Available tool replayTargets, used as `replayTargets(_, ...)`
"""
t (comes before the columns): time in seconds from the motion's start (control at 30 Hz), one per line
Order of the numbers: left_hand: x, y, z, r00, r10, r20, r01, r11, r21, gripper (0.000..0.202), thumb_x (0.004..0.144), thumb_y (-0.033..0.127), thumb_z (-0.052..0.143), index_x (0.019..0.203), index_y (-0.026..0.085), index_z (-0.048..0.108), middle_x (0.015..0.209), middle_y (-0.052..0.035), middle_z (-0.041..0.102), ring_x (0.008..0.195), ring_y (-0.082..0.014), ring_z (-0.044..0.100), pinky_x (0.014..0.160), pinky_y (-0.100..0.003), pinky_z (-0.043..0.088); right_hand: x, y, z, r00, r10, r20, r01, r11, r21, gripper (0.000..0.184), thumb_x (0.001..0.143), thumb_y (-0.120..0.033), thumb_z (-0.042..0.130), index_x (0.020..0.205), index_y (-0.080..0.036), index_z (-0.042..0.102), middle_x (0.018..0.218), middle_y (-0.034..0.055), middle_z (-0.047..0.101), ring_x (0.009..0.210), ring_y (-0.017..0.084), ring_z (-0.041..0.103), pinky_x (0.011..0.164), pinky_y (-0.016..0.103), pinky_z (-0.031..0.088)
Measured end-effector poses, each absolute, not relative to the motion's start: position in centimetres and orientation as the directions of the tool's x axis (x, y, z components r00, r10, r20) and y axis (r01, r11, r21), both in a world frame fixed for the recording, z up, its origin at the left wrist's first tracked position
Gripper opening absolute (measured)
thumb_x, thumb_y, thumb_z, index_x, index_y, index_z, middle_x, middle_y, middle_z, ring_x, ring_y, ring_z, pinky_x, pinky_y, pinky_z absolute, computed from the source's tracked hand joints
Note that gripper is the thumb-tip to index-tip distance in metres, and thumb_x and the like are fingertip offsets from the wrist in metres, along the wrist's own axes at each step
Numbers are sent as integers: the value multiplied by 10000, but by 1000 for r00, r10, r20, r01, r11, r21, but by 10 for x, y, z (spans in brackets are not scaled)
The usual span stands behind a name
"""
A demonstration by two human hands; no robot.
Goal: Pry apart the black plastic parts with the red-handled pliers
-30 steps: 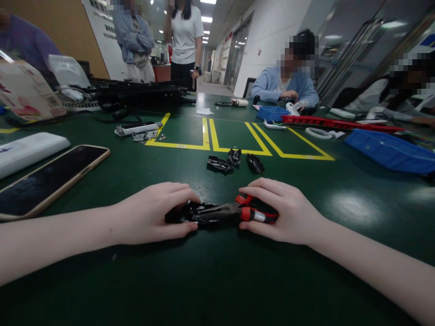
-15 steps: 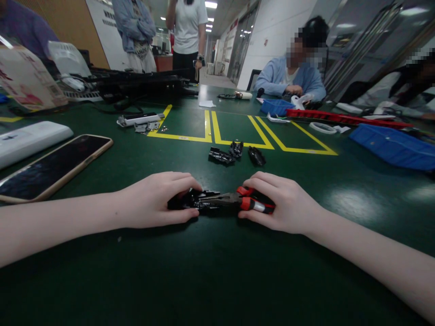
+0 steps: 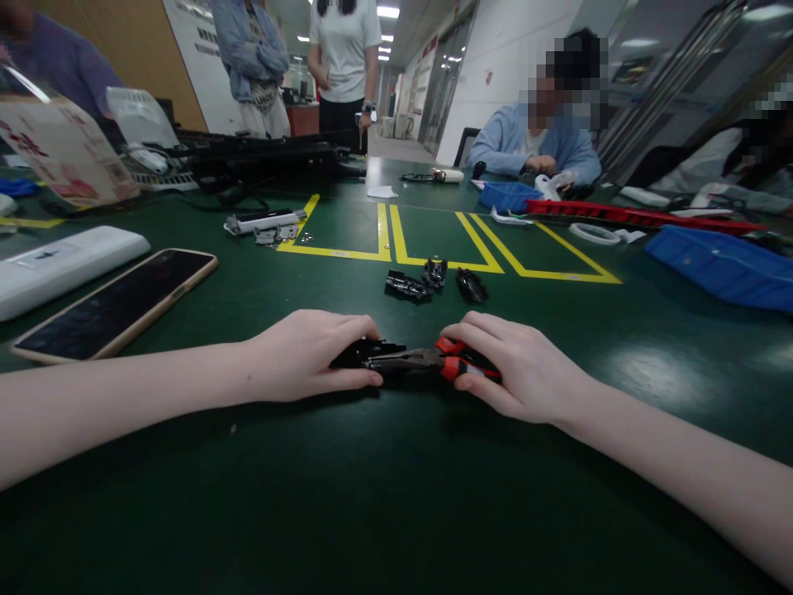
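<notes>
Black part (image 3: 354, 355), irregular in outline with a thin, uneven right end, near the middle of the dark green table (image 3: 396, 496). The left hand (image 3: 325, 354) closes thumb and fingers around its left portion. The right hand (image 3: 514, 364) curls around the red-and-black handles of the pliers (image 3: 421, 359), whose tapering grey nose points left and overlaps the part; its bite cannot be told.
</notes>
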State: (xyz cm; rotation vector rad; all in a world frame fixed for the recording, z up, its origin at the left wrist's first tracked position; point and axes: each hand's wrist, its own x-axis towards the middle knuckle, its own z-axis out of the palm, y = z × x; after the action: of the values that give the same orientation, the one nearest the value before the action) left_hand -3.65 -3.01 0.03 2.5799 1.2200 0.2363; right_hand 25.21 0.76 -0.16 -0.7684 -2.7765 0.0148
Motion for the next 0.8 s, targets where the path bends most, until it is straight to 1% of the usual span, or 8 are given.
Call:
replayTargets(0.13, -38, -29, -2, 650, 758, 45, 722, -635, 275, 363, 970, 515, 510, 1128, 191, 552, 988, -36, 680, 816, -185, 645, 674, -266, 440, 249, 5, 1, -819, 532, 215, 514, 847, -135, 385, 1000, -462, 362, 1060, -150, 580, 931, 116, 633, 757, 223, 590, 625, 330, 445)
replayTargets(0.27, -37, -29, -3, 651, 758, 42, 728, -639, 247, 425, 907, 586, 582, 1081, 201, 540, 941, -28, 674, 767, -184, 632, 629, -260, 420, 245, 2, 3, -806, 560, 191, 530, 827, -190, 338, 1009, -407, 348, 1015, -161, 580, 915, 105, 640, 751, 217, 591, 623, 324, 432)
replayTargets(0.43, -36, -29, -2, 639, 768, 39, 733, -623, 273, 380, 923, 554, 575, 1073, 207, 544, 952, -18, 678, 761, -171, 628, 613, -246, 417, 244, 5, 1, -801, 554, 228, 520, 832, -192, 315, 1007, -398, 386, 1020, -166, 598, 932, 99, 654, 765, 213, 599, 631, 323, 434)
replayTargets(0.57, -37, -29, -2, 638, 769, 39, 727, -618, 298, 382, 916, 567, 572, 1045, 208, 551, 924, -7, 673, 743, -166, 621, 604, -244, 413, 245, 7, -1, -798, 540, 268, 509, 842, -180, 341, 1013, -395, 388, 1056, -144, 615, 964, 112, 655, 817, 232, 604, 668, 354, 458)
replayTargets(0.67, -37, -29, -1, 640, 767, 38, 726, -620, 298, 376, 920, 561, 568, 1041, 206, 555, 920, -6, 671, 739, -167, 619, 606, -246, 413, 245, 7, -1, -794, 547, 267, 514, 837, -186, 340, 1019, -384, 382, 1079, -145, 617, 999, 119, 654, 865, 246, 605, 707, 385, 477)
replayTargets(0.8, -36, -30, 1, 638, 769, 34, 734, -621, 276, 357, 924, 534, 576, 1037, 195, 563, 924, -13, 672, 755, -173, 620, 616, -253, 411, 244, 8, -3, -781, 570, 256, 525, 821, -225, 325, 1031, -368, 375, 1128, -163, 607, 1068, 123, 643, 934, 252, 602, 765, 412, 504)
